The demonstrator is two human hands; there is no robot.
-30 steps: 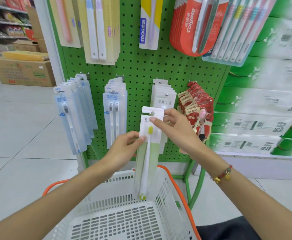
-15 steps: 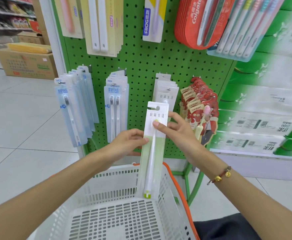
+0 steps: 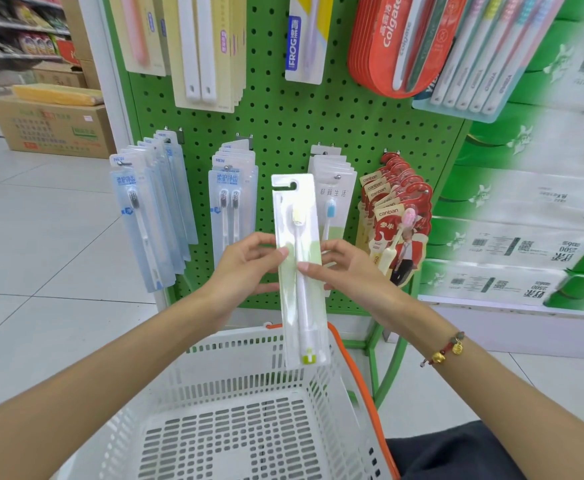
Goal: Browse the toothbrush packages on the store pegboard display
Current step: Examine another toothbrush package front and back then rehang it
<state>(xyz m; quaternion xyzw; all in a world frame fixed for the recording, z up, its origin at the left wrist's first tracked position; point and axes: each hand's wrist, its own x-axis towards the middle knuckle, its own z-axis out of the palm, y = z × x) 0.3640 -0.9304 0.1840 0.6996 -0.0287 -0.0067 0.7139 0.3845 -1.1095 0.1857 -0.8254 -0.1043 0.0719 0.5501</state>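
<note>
Centre of frame: a single toothbrush package (image 3: 297, 268), white card with a green lower part and a yellow-bristled brush under clear blister, held upright and face-on to the camera, likely so the front can be read. Left hand (image 3: 245, 268) pinches its left edge, thumb on the front, other fingers behind. Right hand (image 3: 346, 271) pinches the right edge the same way, thumb tip on the brush handle. Both are grasping the pack, neither released. It is off its peg, hook slot free at the top, in front of the green pegboard (image 3: 283, 126) and above the white shopping basket (image 3: 249, 410) at lower centre. Just behind it, right of centre, the matching stack with a blue-bristled brush (image 3: 334, 199) hangs on its hook. Left of that, twin-brush packs (image 3: 231, 202) and blue single-brush packs (image 3: 148, 220); red canban packs (image 3: 394, 216) to the right. Upper right: red Colgate packs (image 3: 398, 39). Step in hand seems to be inspecting one item; whether it goes into the basket or back on the hook can't be told.
</note>
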